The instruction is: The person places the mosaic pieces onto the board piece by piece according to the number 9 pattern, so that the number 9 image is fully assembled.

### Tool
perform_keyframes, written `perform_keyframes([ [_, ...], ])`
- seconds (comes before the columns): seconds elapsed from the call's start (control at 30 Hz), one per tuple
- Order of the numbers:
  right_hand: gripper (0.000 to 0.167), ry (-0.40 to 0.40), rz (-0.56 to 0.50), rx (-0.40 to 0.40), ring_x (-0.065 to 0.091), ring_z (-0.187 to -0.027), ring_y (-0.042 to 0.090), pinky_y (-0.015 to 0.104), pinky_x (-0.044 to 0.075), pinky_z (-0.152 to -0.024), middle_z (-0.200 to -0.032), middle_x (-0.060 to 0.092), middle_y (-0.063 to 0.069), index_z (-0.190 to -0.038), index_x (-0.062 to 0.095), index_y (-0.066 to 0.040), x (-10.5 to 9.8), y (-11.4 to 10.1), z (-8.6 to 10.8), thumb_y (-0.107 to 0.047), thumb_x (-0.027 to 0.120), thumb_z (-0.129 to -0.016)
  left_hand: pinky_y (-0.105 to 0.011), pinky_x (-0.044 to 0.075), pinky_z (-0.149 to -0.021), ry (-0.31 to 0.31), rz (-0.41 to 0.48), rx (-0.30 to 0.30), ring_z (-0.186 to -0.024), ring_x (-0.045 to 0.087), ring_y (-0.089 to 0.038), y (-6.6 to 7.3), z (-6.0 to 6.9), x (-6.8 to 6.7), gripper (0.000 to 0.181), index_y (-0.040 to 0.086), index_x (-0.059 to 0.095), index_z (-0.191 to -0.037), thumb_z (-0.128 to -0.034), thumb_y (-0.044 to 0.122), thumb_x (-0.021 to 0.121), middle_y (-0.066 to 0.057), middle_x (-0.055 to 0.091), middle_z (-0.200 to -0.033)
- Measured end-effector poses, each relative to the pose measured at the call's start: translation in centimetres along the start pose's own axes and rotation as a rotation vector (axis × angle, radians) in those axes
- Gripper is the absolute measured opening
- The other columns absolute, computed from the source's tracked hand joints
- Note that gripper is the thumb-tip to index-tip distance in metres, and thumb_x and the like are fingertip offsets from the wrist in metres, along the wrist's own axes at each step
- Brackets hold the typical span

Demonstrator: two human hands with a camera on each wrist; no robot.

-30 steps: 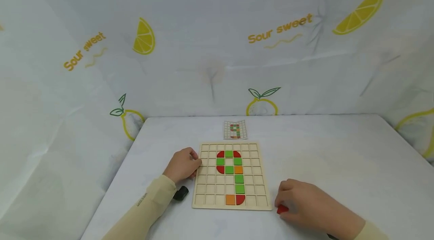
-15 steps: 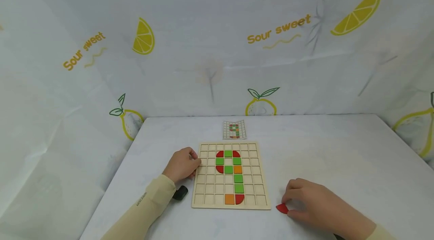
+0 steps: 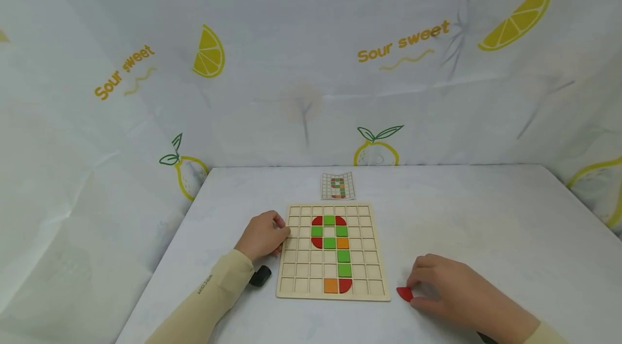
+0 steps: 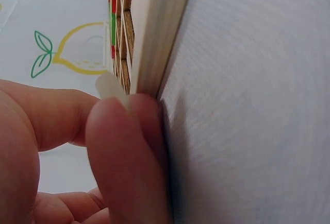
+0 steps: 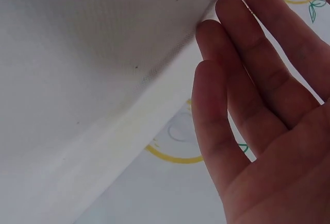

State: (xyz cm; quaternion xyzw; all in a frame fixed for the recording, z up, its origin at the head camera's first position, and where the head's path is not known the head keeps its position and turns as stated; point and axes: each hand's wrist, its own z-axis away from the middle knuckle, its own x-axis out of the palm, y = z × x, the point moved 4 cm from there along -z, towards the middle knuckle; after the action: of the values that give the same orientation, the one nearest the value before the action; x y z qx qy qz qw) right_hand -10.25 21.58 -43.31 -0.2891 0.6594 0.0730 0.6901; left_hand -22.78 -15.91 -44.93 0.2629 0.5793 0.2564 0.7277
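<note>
A square wooden grid board [image 3: 302, 270] lies flat, with green, orange and red tiles set in its cells in the shape of a 9. At the board's left edge is my left hand [image 3: 262, 236]; thumb and finger grip that edge, close up in the left wrist view. To the right of the board, my right hand [image 3: 449, 290] pinches a red quarter-round tile [image 3: 404, 294] by its edges, between thumb and index finger, low at the tabletop. The right wrist view shows the other fingers [image 5: 211, 110] extended, with only a sliver of red at the top.
Behind the board lies a small printed card [image 3: 338, 186] with a matching coloured 9 on a grid. A black object [image 3: 261, 276] is beside the left sleeve. The white table [image 3: 466, 214] meets a white cloth backdrop [image 3: 301, 63] printed with lemons.
My right hand has shifted slightly right and its grip on the red tile has changed, so more of the tile shows. My left hand stays at the board's edge.
</note>
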Motion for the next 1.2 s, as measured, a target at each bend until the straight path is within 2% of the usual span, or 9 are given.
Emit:
perform_keyframes([
  [0.27, 0.02, 0.014, -0.012, -0.027, 0.051, -0.083, -0.008, 0.023, 0.056, -0.075, -0.093, 0.058, -0.029, -0.095, 0.076, -0.038, -0.5, -1.1, -1.6, -0.031, 0.092, -0.084, -0.028, 0.052, -0.056, -0.002, 0.0, 0.001, -0.054, 0.064, -0.015, -0.1, -0.1, 0.0, 0.013, 0.011, 0.064, -0.102, -0.0998, 0.023, 0.068, -0.003, 0.067, -0.063],
  [0.5, 0.019, -0.039, -0.029, -0.029, 0.053, -0.083, -0.007, 0.024, 0.058, -0.076, -0.093, 0.061, -0.027, -0.097, 0.079, -0.036, -0.8, -2.5, -3.7, -0.036, 0.092, -0.084, -0.028, 0.052, -0.057, -0.009, 0.007, -0.012, -0.055, 0.065, -0.015, -0.4, -0.3, 0.0, 0.012, 0.011, 0.064, -0.102, -0.0995, 0.022, 0.068, -0.003, 0.068, -0.064],
  [0.7, 0.017, -0.051, -0.029, -0.032, 0.053, -0.084, -0.005, 0.025, 0.058, -0.077, -0.094, 0.063, -0.026, -0.096, 0.079, -0.036, -0.8, -3.9, -5.4, -0.039, 0.092, -0.085, -0.028, 0.052, -0.056, -0.009, 0.022, 0.001, -0.054, 0.065, -0.015, -0.2, -0.2, 0.0, 0.012, 0.01, 0.064, -0.102, -0.0994, 0.021, 0.068, -0.003, 0.068, -0.064],
  [0.87, 0.016, -0.056, -0.04, -0.062, 0.054, -0.083, -0.004, 0.025, 0.057, -0.077, -0.093, 0.064, -0.024, -0.096, 0.079, -0.035, -0.7, -5.2, -6.9, -0.039, 0.091, -0.086, -0.028, 0.052, -0.057, 0.0, 0.028, 0.005, -0.053, 0.065, -0.015, -0.2, -0.1, -0.1, 0.012, 0.01, 0.065, -0.102, -0.0993, 0.02, 0.069, -0.003, 0.068, -0.064],
  [1.2, 0.011, -0.008, -0.048, -0.178, 0.054, -0.083, -0.003, 0.027, 0.056, -0.078, -0.091, 0.065, -0.022, -0.091, 0.079, -0.033, 0.0, -7.9, -9.6, -0.035, 0.089, -0.088, -0.028, 0.051, -0.057, -0.003, 0.027, -0.013, -0.052, 0.064, -0.014, -0.4, -0.6, 0.1, 0.011, 0.011, 0.064, -0.1, -0.0984, 0.021, 0.069, -0.002, 0.068, -0.063],
])
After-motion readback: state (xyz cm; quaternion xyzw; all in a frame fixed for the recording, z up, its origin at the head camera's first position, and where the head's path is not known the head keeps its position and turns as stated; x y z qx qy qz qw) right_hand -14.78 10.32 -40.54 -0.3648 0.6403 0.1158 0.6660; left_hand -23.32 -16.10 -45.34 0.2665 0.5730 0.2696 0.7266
